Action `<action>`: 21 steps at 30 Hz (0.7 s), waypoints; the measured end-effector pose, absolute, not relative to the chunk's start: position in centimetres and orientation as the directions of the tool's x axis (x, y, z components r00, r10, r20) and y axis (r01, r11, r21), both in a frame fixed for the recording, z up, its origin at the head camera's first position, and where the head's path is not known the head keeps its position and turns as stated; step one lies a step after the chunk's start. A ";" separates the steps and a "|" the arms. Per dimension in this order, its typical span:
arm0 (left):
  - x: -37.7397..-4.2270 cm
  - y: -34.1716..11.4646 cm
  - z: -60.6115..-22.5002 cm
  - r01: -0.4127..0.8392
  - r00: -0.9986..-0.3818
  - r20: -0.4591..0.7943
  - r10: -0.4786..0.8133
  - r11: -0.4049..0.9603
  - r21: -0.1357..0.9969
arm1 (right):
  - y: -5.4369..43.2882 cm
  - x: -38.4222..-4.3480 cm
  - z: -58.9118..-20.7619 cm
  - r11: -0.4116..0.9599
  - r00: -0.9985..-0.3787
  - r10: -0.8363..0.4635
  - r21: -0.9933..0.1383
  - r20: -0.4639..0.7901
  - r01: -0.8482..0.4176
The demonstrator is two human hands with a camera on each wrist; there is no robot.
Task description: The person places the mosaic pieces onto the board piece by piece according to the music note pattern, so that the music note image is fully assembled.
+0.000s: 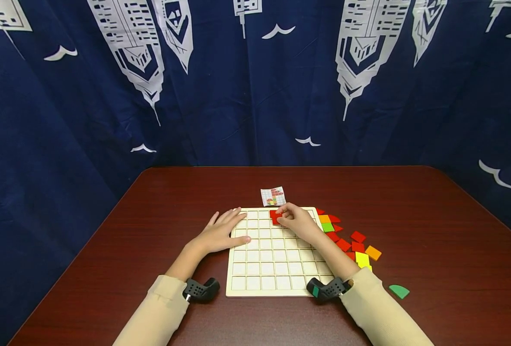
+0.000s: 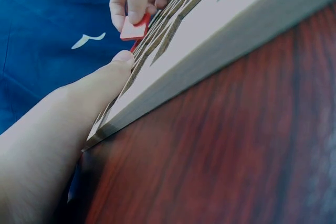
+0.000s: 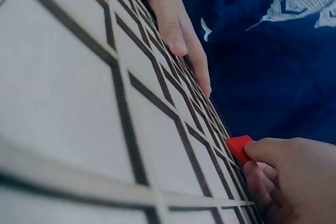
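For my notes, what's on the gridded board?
The left hand lies over its left edge; toward its far edge, the right hand pinches a red square tile near another red piece. Anything under hands and right forearm is covered.

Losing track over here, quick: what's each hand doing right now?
Left hand: open, resting on the grid board.
Right hand: closed, pinching a red piece.

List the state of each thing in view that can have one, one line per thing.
Left hand: fingers spread, resting on the board.
Right hand: pinching a red tile.
Red tile: held at its edge.
Grid board: flat, most visible cells unfilled.
Pattern card: lying face up beyond the board.
Loose tiles: scattered, some overlapping.
Green piece: lying apart from the other pieces.
Curtain: hanging, creased.
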State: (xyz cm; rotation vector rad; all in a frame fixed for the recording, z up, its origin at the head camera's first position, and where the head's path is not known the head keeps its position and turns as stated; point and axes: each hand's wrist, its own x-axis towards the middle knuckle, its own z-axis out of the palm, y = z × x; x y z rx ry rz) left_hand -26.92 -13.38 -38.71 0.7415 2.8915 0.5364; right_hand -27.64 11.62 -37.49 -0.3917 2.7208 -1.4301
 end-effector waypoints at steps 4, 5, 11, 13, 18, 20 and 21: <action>-26.7 -13.5 -38.5 0.456 -0.865 -0.020 0.501 0.803 0.384 | 11.7 -27.7 -38.0 0.553 -0.964 -0.248 -0.802 0.100 -0.226; -26.7 -13.6 -38.5 0.459 -0.862 -0.021 0.506 0.799 0.389 | 11.7 -27.8 -38.1 0.554 -0.962 -0.250 -0.800 0.107 -0.233; -26.8 -13.7 -38.4 0.463 -0.859 -0.018 0.512 0.791 0.400 | 11.7 -27.7 -38.3 0.593 -0.945 -0.281 -0.744 0.166 -0.307; -26.8 -13.7 -38.4 0.461 -0.860 -0.018 0.510 0.791 0.402 | 11.7 -27.7 -38.4 0.596 -0.938 -0.294 -0.732 0.183 -0.330; -26.8 -13.7 -38.4 0.450 -0.862 -0.025 0.506 0.788 0.421 | 11.7 -27.5 -38.5 0.590 -0.931 -0.309 -0.728 0.196 -0.350; -26.8 -13.7 -38.4 0.448 -0.862 -0.026 0.506 0.785 0.428 | 11.7 -27.5 -38.5 0.592 -0.929 -0.312 -0.725 0.198 -0.353; -26.8 -13.7 -38.4 0.447 -0.862 -0.027 0.506 0.785 0.429 | 11.7 -27.5 -38.5 0.592 -0.929 -0.312 -0.725 0.198 -0.353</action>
